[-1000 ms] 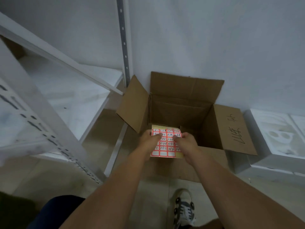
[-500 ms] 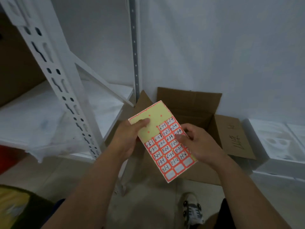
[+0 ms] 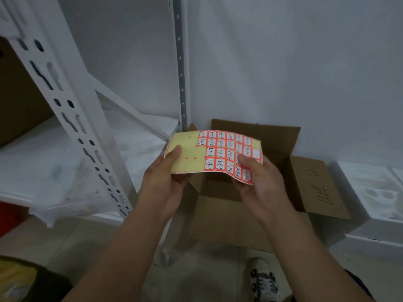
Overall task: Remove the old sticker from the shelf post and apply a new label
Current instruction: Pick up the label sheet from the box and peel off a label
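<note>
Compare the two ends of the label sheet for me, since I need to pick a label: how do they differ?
The label sheet is bare yellow backing at the end the left hand holds; the end in the right hand carries red-bordered handwritten labels and droops. Both ends are pinched by a thumb on top.

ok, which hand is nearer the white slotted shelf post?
Left. The left hand grips the label sheet at its bare yellow end, beside the shelf post; the right hand holds the sheet's far end, over the cardboard box.
</note>
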Available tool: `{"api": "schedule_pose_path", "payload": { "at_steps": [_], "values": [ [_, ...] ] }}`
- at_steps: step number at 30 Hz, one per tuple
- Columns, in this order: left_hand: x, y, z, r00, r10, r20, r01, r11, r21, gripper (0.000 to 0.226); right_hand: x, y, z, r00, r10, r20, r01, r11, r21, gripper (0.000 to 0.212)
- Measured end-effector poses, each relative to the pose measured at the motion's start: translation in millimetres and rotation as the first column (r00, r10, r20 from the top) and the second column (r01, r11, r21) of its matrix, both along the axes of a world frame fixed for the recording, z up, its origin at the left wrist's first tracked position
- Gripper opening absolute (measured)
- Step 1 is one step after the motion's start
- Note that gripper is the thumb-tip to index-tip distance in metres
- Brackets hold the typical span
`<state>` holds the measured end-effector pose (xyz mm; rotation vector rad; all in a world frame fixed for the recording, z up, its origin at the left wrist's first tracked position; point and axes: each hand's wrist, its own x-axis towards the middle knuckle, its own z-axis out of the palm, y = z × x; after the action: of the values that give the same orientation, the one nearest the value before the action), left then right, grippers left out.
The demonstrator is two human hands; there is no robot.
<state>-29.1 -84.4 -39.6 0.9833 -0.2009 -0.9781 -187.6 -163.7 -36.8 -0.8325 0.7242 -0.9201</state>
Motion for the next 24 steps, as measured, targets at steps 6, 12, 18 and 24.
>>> {"api": "schedule_pose_path", "payload": {
  "at_steps": [6, 12, 18, 24],
  "values": [
    [43, 16, 15, 0.868, -0.394, 0.302, 0.364, 0.919, 0.152, 0.038, -28, -25, 8, 0.774, 0.237, -0.587, -0.46, 0.847, -0.265, 0.022],
    [20, 7, 1, 0.656, -0.605, 0.45, 0.434, 0.791, 0.431, 0.035, -23, -49, -1, 0.962, 0.166, -0.218, -0.181, 0.982, -0.051, 0.018],
    [-2, -9, -3, 0.865, -0.228, 0.448, 0.143, 0.966, 0.216, 0.028, -5, -34, -2, 0.964, 0.254, -0.083, -0.26, 0.962, -0.078, 0.033],
    [-15, -16, -11, 0.866, -0.163, 0.473, 0.061, 0.973, 0.224, 0.032, 8, -21, -10, 0.91, 0.234, -0.343, -0.305, 0.937, -0.169, 0.018]
  ]
}}
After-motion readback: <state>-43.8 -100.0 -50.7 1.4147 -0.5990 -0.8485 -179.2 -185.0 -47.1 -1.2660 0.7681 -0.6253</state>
